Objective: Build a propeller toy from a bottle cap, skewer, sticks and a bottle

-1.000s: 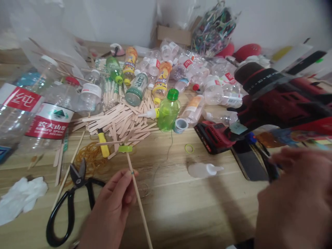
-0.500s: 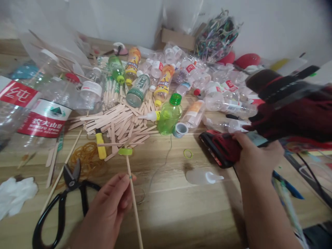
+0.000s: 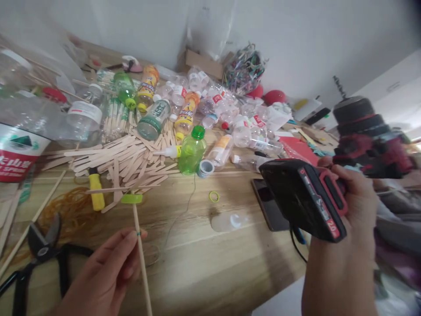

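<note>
Between thumb and fingers, my left hand (image 3: 113, 263) pinches a thin wooden stick (image 3: 142, 259) with a dark green band at the grip. At its upper end sit a yellow-green plastic ring (image 3: 131, 199) and a flat wooden crosspiece (image 3: 108, 190). My right hand (image 3: 353, 186) is closed round the handle of a red and black cordless drill (image 3: 362, 136), raised at the right. Its battery (image 3: 302, 193) faces me, and a twist bit (image 3: 339, 87) points upward and away. Black-handled scissors (image 3: 46, 252) lie left of my left hand.
Craft sticks (image 3: 108, 156) are piled behind the stick, with a yellow-handled tool (image 3: 96, 191) beside them. A green bottle (image 3: 192, 151) stands mid-table, among many plastic bottles behind. A small squeeze bottle (image 3: 228, 221), a yellow-green loop (image 3: 214, 196) and a phone (image 3: 268, 206) lie nearer.
My right hand has swung the drill right and turned it upright, its battery now toward me. The view has shifted right, uncovering the phone. My left hand keeps hold of the stick.
</note>
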Demonstrator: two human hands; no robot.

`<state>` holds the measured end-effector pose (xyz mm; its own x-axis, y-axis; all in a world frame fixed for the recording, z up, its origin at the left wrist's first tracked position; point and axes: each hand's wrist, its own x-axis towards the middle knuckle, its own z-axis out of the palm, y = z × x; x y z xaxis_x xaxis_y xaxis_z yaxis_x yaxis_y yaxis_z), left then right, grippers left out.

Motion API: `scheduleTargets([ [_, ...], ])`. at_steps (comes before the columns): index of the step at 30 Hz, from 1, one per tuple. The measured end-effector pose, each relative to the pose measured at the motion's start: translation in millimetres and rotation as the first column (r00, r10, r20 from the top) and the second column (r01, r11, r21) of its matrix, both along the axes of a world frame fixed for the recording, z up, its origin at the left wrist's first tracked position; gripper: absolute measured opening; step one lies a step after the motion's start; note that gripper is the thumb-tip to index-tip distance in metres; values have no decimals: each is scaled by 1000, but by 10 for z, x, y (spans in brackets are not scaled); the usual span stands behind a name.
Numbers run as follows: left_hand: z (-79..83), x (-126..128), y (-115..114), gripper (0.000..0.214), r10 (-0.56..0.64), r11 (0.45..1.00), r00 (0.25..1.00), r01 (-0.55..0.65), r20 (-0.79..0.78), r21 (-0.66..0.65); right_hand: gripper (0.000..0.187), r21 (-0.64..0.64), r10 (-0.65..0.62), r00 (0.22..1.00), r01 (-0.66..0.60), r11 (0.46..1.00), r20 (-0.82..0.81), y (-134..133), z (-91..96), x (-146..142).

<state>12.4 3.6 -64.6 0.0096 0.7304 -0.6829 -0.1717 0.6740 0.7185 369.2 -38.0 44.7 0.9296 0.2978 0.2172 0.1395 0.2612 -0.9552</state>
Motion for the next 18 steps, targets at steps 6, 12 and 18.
scheduleTargets([
  [6,74,-12,3,37,15,996,996,-7,84,-91,14,-47,-47,968,37,998,-248,14,61,-75],
  [12,161,44,-20,37,6,999,997,-3,81,-42,10,46,66,958,-55,997,-280,77,-13,-277],
  [18,83,6,3,38,-24,1000,998,24,51,1,22,134,16,1000,-16,991,0,151,-297,-400],
])
